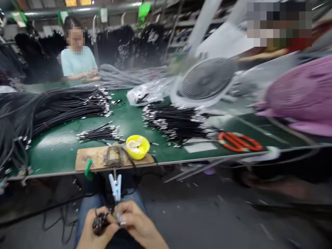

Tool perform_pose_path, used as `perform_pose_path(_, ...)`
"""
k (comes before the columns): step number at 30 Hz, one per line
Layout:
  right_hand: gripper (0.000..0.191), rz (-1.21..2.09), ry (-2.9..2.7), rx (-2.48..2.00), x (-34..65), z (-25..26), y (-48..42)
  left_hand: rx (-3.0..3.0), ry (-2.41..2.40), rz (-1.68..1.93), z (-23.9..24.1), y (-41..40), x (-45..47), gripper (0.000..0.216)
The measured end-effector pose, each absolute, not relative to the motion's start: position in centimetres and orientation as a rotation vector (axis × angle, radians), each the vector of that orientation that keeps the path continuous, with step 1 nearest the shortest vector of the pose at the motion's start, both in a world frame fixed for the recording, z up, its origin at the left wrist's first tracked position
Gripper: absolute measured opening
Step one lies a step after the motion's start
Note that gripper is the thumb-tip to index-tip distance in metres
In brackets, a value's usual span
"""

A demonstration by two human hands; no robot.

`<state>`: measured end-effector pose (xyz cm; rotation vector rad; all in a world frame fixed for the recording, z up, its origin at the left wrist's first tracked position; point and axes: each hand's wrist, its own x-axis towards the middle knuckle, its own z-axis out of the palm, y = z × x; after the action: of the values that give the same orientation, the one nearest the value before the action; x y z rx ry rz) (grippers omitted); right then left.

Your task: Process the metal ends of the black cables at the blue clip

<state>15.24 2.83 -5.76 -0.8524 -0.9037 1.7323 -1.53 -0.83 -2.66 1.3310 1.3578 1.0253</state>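
Note:
My left hand point(97, 226) is closed around a bundle of short dark cables point(100, 223), their ends facing up. Close beside it, my right hand point(136, 221) pinches a small pale piece point(119, 218), blurred and too small to name. Both hands are held low over my lap, almost touching each other. Just above them a light blue clothespin point(115, 186) hangs on a metal shaft from a small motor point(114, 156). The motor sits on a wooden board point(95, 154) at the table edge. A yellow bowl point(145, 152) with white material inside stands at the board's right end.
On the green table point(59, 145) lie a small cable pile point(100, 134), a larger one point(176, 121) and long black cables point(64, 103). A green clip point(88, 168) grips the board's edge. Fans point(210, 81) stand at the right, near an orange looped object point(240, 142). A person point(77, 62) sits opposite.

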Motion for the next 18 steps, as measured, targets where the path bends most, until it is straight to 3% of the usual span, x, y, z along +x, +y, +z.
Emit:
perform_pose_path(4, 0.022, 1.861, -0.793, -0.760, 14.0, -5.6, 3.1, 1.394, 1.393, 1.073, -2.1, -0.9, -0.8, 0.016)
perform_pose_path(10, 0.037, 1.840, -0.556, -0.629, 12.3, -2.2, 5.3, 1.464, 1.325, 1.205, -1.4, -0.6, -0.6, 0.013)
perform_pose_path(18, 0.034, 1.877, -0.333, -0.475, 10.6, -1.2, 6.0, 1.416, 1.276, 1.280, -1.7, 0.5, 0.2, 0.012)
